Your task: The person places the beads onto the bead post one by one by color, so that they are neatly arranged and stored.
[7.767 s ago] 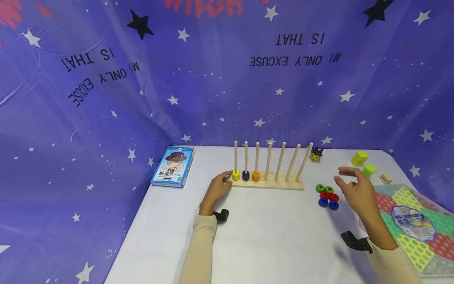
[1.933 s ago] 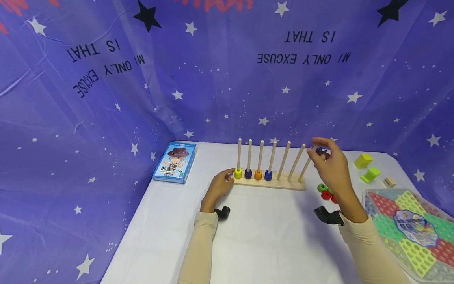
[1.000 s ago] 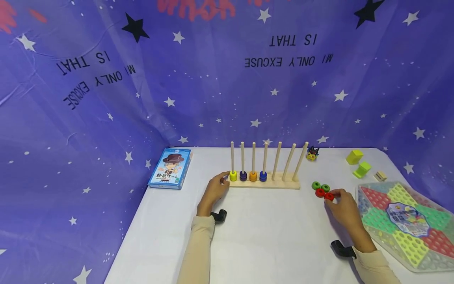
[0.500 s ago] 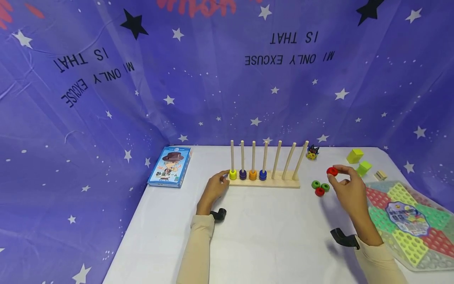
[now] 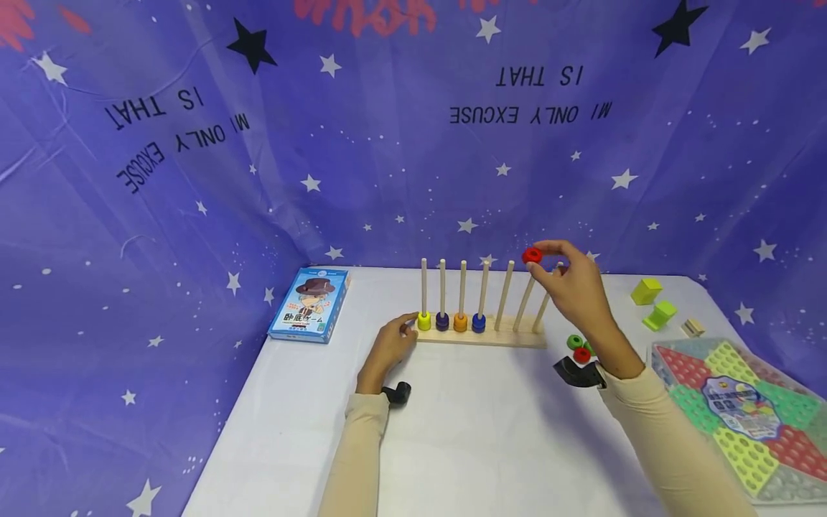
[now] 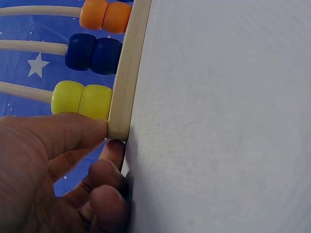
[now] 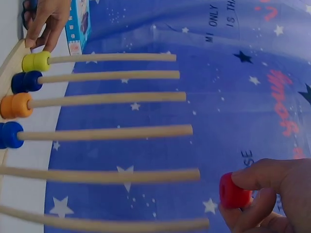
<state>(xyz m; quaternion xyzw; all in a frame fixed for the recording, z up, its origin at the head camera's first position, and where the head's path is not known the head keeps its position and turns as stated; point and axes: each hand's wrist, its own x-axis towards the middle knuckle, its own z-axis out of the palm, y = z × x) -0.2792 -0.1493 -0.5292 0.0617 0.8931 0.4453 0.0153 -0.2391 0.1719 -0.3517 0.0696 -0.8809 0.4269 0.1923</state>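
A wooden peg rack [image 5: 481,336] stands on the table with several upright pegs. From the left, its pegs carry pairs of beads: yellow [image 6: 81,99], dark blue [image 6: 93,54], orange [image 5: 460,323] and blue [image 5: 478,323]. My left hand [image 5: 393,343] grips the left end of the rack's base between thumb and fingers. My right hand [image 5: 575,283] pinches a red bead [image 7: 234,190] between thumb and index finger. The bead is held up near the peg tips, apart from the fifth peg [image 7: 121,175] in the right wrist view. The right-hand pegs are bare.
Two green beads [image 5: 574,342] and a red bead [image 5: 582,355] lie right of the rack, partly behind my right wrist. Farther right are green blocks [image 5: 646,291], a small wooden piece [image 5: 693,328] and a star-patterned game board [image 5: 743,402]. A blue card box [image 5: 310,305] lies left.
A blue pair has come onto the fourth peg. My right hand has picked a red bead from the table and carried it up and left to the pegs. The left hand has stayed.
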